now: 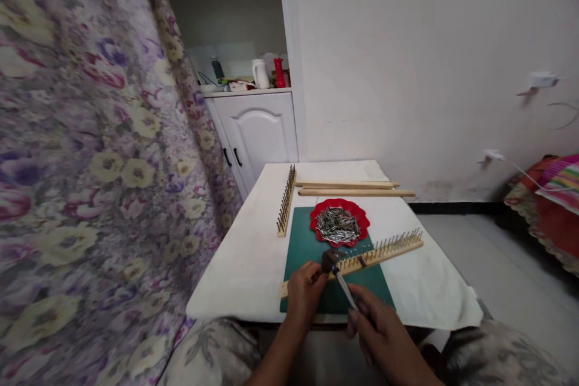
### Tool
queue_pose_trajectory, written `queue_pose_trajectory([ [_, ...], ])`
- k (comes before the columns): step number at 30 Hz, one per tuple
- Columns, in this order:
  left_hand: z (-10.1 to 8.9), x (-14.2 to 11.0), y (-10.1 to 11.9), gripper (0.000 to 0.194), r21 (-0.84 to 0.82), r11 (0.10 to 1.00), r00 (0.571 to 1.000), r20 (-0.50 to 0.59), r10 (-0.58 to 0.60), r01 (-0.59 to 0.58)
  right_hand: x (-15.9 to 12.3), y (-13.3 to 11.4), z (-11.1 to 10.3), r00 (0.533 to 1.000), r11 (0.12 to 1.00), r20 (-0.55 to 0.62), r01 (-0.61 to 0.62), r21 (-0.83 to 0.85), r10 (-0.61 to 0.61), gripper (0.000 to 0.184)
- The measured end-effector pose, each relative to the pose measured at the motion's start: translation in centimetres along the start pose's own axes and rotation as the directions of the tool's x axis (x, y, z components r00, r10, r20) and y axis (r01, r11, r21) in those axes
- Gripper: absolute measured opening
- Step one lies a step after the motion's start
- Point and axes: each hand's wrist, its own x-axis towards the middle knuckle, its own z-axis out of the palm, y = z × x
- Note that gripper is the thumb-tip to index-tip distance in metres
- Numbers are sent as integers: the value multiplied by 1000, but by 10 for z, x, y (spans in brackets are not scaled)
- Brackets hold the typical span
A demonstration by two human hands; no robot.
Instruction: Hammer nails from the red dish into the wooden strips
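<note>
A long wooden strip studded with a row of upright nails lies slanted across a green cutting mat. My left hand is closed in a pinch at the strip's near end, what it pinches being too small to name. My right hand grips the metal handle of a small hammer, whose dark head rests just above the strip beside my left fingers. Behind the strip, a red scalloped plate holds a heap of loose nails.
A second nail-studded strip lies along the mat's left side, and two plain wooden strips lie at the table's far end. The white-covered table stands between a floral curtain on the left and a white wall. A white cabinet stands behind.
</note>
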Motion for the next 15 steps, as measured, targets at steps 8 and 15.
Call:
queue_pose_trajectory([
  [8, -3, -1, 0, 13, -36, 999, 1000, -6, -21, 21, -16, 4, -13, 988, 984, -144, -35, 177, 61, 48],
  [15, -5, -1, -2, 13, -76, 997, 1000, -12, -14, 13, -26, 17, -26, 969, 968, -215, -69, 241, 123, 54],
])
